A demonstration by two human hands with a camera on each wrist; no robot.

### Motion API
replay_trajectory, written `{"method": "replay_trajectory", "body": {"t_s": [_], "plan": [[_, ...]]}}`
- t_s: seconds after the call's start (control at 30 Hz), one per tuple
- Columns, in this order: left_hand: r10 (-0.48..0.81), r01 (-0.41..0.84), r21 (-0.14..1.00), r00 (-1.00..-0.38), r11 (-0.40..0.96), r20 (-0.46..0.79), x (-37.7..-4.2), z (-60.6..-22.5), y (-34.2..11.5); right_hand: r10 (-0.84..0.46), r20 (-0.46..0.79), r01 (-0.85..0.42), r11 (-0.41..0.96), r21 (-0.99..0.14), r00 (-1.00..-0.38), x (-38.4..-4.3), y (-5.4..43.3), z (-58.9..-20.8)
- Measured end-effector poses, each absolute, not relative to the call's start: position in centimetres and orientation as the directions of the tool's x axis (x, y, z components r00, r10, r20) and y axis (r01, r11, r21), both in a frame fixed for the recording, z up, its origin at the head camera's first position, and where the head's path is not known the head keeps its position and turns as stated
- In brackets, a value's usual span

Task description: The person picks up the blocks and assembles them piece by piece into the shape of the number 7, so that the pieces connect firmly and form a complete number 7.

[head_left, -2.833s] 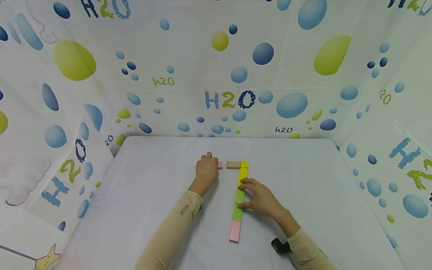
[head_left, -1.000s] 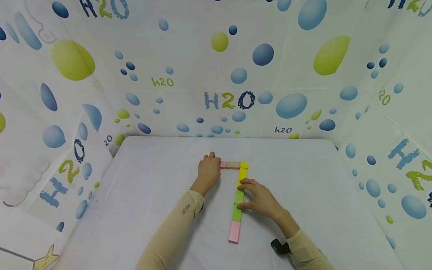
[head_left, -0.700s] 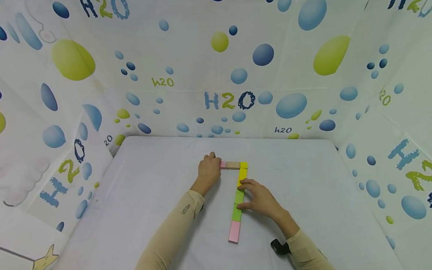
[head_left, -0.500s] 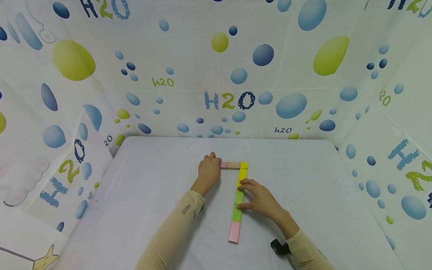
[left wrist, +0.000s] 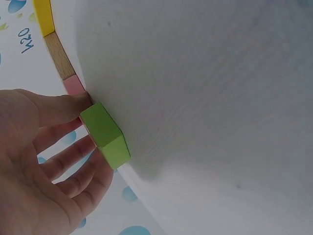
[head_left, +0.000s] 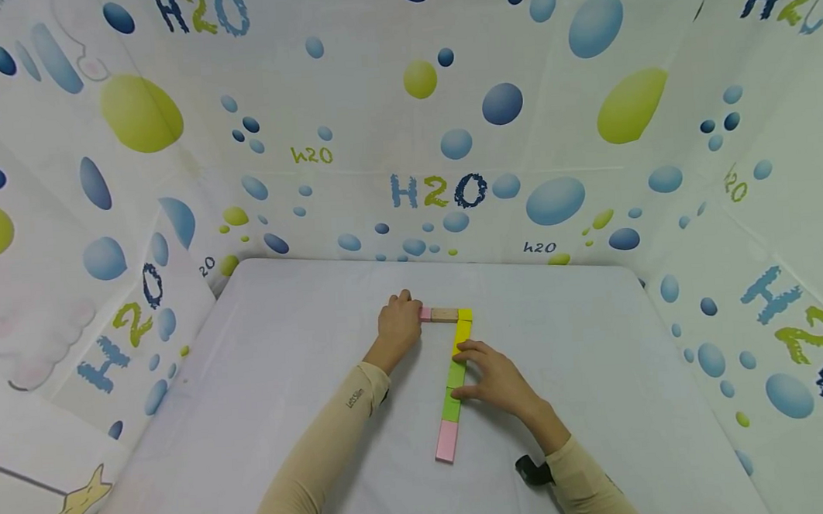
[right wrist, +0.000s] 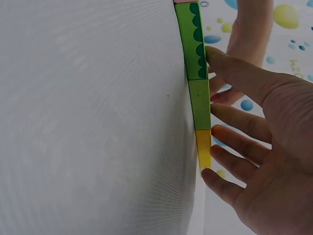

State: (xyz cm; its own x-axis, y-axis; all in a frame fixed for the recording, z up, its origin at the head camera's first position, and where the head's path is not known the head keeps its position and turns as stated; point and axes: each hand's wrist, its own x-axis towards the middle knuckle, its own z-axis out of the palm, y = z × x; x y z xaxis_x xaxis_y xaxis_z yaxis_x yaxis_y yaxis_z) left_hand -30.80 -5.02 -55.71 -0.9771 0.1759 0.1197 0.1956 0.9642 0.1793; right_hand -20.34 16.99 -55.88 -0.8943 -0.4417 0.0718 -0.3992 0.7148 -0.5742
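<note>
In the head view my left hand [head_left: 399, 323] is at the left end of a short far row, beside a pink block [head_left: 425, 314] that touches a bare wood block [head_left: 445, 315]. The left wrist view shows a green block [left wrist: 105, 132] between thumb and fingers, the thumb tip at its joint with the pink block. My right hand [head_left: 496, 377] rests along a column of blocks, its spread fingers lightly bent. Thumb and fingertips touch the yellow block [head_left: 463, 330] and the green blocks [head_left: 456, 374]. A scalloped dark-green pattern marks one green block [right wrist: 192, 41]. The head view hides the left-hand green block.
A pink block [head_left: 446, 441] ends the column at its near end, and a small yellow block [head_left: 465, 314] forms the far corner. All lie on a white-covered table [head_left: 561, 319]. A printed curtain [head_left: 346, 82] stands behind and on both sides.
Since the earliest frame my left hand has moved slightly right with the pink block, closing its gap to the wood block. Over the last second nothing visibly differs; the right hand stays put.
</note>
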Motion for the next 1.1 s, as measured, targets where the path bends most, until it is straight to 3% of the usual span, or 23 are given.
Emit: {"method": "replay_trajectory", "body": {"t_s": [0.53,1.1], "plan": [[0.157,0.174,0.205,-0.983,0.963,0.099,-30.5,-55.4,-5.2,-0.437,0.06,-0.387,0.713,-0.584,-0.897,-20.2,16.8,-55.8],[0.095,0.11,0.312,-0.994,0.944,0.063,-28.7,-53.4,-7.5,-0.444,0.064,-0.397,0.718,-0.572,-0.894,-20.3,16.9,-55.8]]}}
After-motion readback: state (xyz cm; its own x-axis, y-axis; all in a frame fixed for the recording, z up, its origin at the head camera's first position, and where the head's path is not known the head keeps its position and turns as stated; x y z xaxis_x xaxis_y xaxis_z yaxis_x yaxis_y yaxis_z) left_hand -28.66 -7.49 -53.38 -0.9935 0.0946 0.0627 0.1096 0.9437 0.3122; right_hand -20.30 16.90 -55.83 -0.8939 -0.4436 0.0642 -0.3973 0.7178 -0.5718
